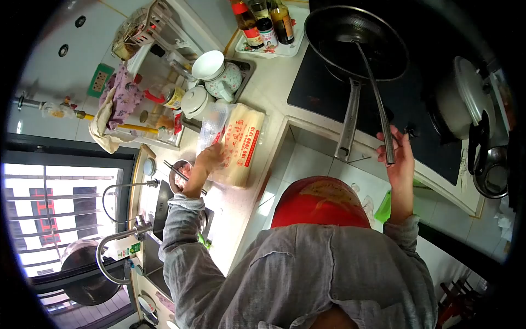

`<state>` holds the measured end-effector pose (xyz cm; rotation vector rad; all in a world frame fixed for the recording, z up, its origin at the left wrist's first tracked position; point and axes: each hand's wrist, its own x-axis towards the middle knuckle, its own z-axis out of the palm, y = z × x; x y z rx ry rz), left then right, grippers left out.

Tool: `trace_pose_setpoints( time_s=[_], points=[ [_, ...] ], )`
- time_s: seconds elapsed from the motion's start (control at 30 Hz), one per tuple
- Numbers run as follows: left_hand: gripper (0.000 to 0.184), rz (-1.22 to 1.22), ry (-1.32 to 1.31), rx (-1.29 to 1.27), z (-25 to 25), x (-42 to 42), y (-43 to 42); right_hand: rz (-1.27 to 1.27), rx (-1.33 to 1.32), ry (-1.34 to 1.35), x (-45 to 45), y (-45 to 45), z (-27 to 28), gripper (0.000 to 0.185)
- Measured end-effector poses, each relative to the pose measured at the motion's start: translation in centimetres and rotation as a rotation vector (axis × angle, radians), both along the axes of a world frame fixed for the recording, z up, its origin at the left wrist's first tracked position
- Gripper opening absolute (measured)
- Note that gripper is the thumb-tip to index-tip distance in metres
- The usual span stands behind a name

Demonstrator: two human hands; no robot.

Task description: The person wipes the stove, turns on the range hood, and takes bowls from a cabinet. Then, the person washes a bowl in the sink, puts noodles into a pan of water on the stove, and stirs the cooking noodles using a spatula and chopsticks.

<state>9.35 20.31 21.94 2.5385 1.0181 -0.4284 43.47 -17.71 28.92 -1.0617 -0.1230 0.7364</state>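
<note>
My left hand (208,163) is closed at the fingertips on the left side of a noodle package (241,145) with red print, which lies on the counter. Clear plastic (215,123) sits against the package's upper left. Beneath my left wrist, a small bowl (181,176) holds pinkish food, with dark chopsticks (178,171) across it. My right hand (399,153) has its fingers around the end of a long metal utensil handle (378,101). That utensil reaches into a dark frying pan (329,46) on the black stove (315,90); its far end is hard to see.
A tray (298,41) of sauce bottles stands behind the counter. White lidded jars (196,101) are left of it. A faucet (104,247) and sink lie at the left. A lidded pot (466,98) and small steel pan (490,175) are at the right. The frying pan's handle (348,120) overhangs the stove edge.
</note>
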Motion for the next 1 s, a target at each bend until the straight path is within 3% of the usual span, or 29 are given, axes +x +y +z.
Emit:
trace_pose_setpoints(
  time_s=[0.03, 0.1, 0.17, 0.23, 0.3, 0.37, 0.43, 0.5, 0.6, 0.7, 0.8, 0.9, 1.0],
  points=[
    [0.039, -0.001, -0.006, 0.022, -0.2, -0.1, 0.0, -0.026, 0.005, 0.064, 0.3, -0.4, -1.9, 0.041],
    [0.038, 0.006, -0.02, 0.066, -0.7, -0.3, -0.2, 0.073, -0.241, 0.023, -0.2, -0.5, -6.6, 0.029],
    [0.039, 0.029, 0.019, 0.034, -0.3, -0.4, -0.1, 0.307, -0.477, -0.004, -2.4, 0.8, -7.6, 0.021],
    [0.039, 0.052, 0.037, -0.04, 0.3, -0.4, 0.0, 0.501, -0.558, -0.048, -6.2, 3.7, -6.5, 0.025],
    [0.038, 0.072, 0.025, -0.152, 0.5, -0.3, 0.4, 0.887, -0.523, -0.352, -8.8, 7.7, -7.3, 0.026],
    [0.039, 0.115, -0.084, -0.295, -3.2, -1.5, 2.0, 0.989, -0.232, -0.58, -12.5, 12.3, -4.4, 0.027],
    [0.04, 0.142, -0.164, -0.354, -4.5, -2.4, 2.4, 0.869, 0.022, -0.998, -16.3, 16.6, -5.0, 0.031],
    [0.042, 0.152, -0.221, -0.332, -4.0, -2.1, 1.8, 0.778, 0.068, -1.28, -19.3, 20.4, -5.7, 0.036],
    [0.046, 0.145, -0.135, -0.308, -3.0, -1.8, 1.4, 0.755, -0.015, -1.326, -22.0, 23.4, -6.9, 0.034],
    [0.045, 0.189, -0.255, -0.353, -2.8, -1.8, 1.2, 0.731, -0.157, -1.381, -22.8, 24.6, -8.7, 0.03],
    [0.038, 0.243, -0.207, -0.253, -1.8, -1.0, 0.0, 0.786, -0.254, -1.427, -22.6, 25.1, -9.7, 0.02],
    [0.037, 0.237, -0.193, -0.21, -3.3, -1.3, 0.1, 0.596, -0.069, -1.495, -22.5, 24.4, -9.8, 0.01],
    [0.034, 0.275, -0.211, -0.235, -3.2, -1.2, -0.4, 0.676, -0.016, -1.411, -22.3, 24.1, -9.4, 0.004]
  ],
)
